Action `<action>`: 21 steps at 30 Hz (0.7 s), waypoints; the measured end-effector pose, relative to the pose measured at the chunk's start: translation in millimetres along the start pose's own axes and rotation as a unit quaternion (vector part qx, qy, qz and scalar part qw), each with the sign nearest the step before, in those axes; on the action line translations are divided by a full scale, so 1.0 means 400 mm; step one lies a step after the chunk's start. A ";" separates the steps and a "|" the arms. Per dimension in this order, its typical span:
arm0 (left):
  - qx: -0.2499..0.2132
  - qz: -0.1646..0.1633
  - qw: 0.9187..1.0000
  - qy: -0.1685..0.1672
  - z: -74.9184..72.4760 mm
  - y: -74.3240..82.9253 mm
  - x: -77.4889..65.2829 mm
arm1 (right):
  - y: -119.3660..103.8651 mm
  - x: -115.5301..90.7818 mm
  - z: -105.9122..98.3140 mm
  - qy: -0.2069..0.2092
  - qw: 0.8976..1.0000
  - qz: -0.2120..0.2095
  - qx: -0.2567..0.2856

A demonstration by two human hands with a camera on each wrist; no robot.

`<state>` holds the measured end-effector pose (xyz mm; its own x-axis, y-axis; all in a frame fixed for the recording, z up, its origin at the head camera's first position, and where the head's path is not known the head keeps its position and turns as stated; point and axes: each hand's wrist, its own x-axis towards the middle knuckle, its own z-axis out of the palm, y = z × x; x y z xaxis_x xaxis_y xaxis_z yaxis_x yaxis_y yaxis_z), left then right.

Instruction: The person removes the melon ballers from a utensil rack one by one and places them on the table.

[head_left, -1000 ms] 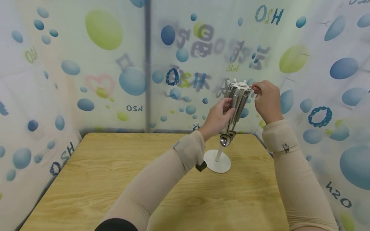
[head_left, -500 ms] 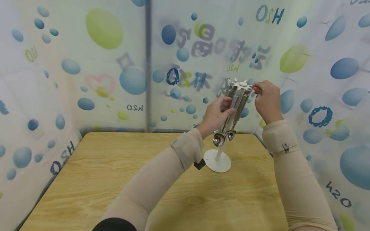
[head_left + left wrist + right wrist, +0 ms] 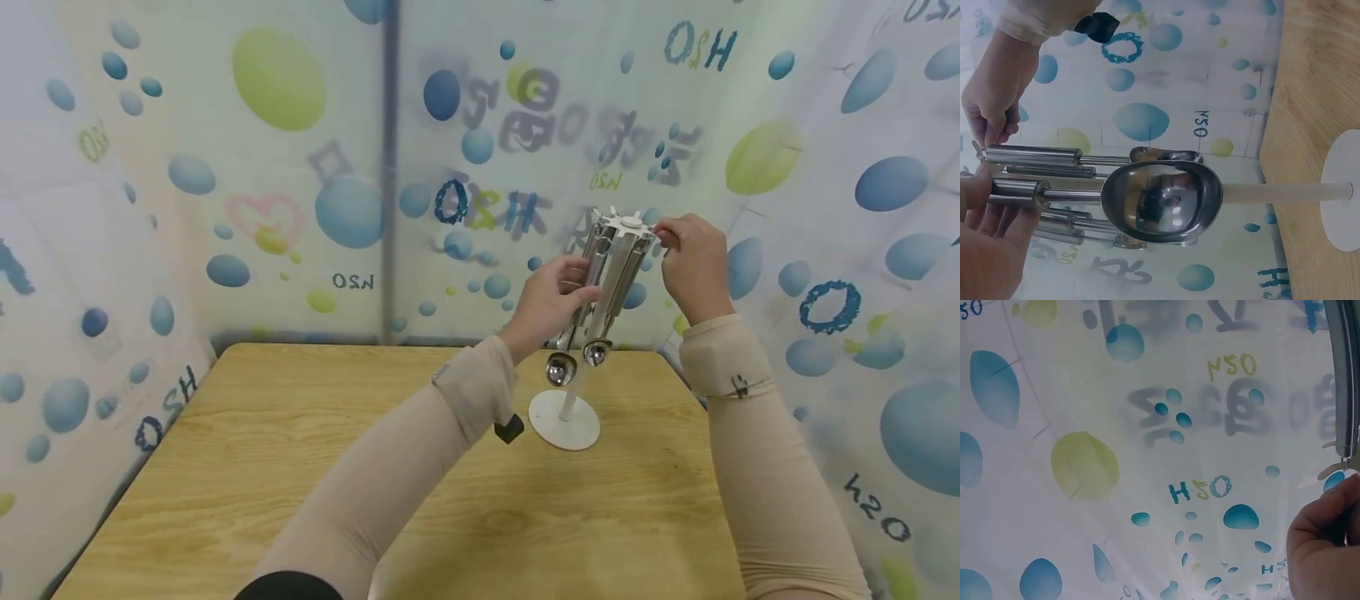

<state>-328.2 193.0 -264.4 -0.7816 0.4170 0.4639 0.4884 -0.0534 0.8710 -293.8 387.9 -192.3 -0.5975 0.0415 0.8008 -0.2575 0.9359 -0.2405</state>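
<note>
A white utensil stand (image 3: 564, 421) with a round base and a hooked top carries several steel utensils. My left hand (image 3: 546, 304) holds the handle of an ice cream scoop (image 3: 1161, 201), whose bowl hangs beneath; in the left wrist view the thumb lies on one side and the fingers on the other. A second round-bowled utensil (image 3: 597, 352) hangs close to its right. My right hand (image 3: 693, 262) pinches the end of a hook at the stand's top. In the right wrist view, a steel handle (image 3: 1346, 381) hangs above that hand, with the fingertips partly cut off.
The stand is on a wooden table (image 3: 337, 467), toward its far right. Curtains (image 3: 285, 167) printed with bubbles and letters enclose the back and both sides. A small black device (image 3: 509, 428) sits under the left cuff.
My left hand has moved a little left and down, and the scoop's bowl has swung left, away from the neighbouring one. The right hand keeps its place at the hook.
</note>
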 end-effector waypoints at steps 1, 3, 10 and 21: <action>-0.004 -0.004 1.000 0.001 -0.005 -0.006 0.000 | -0.001 0.000 0.001 0.000 1.000 -0.001 0.000; -0.007 -0.007 1.000 0.005 -0.015 -0.017 -0.001 | -0.001 0.000 0.003 -0.001 1.000 -0.001 -0.001; -0.001 -0.012 1.000 0.018 -0.054 -0.053 -0.013 | 0.006 0.001 0.011 -0.001 1.000 -0.002 0.003; -0.006 -0.044 0.999 0.031 -0.114 -0.117 -0.029 | 0.021 0.002 0.006 0.021 0.999 -0.040 0.016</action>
<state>-359.8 149.2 -303.1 -0.8440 0.3640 0.3939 0.4121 -0.0297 0.9106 -298.0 394.9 -195.0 -0.5422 -0.0186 0.8400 -0.3282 0.9250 -0.1913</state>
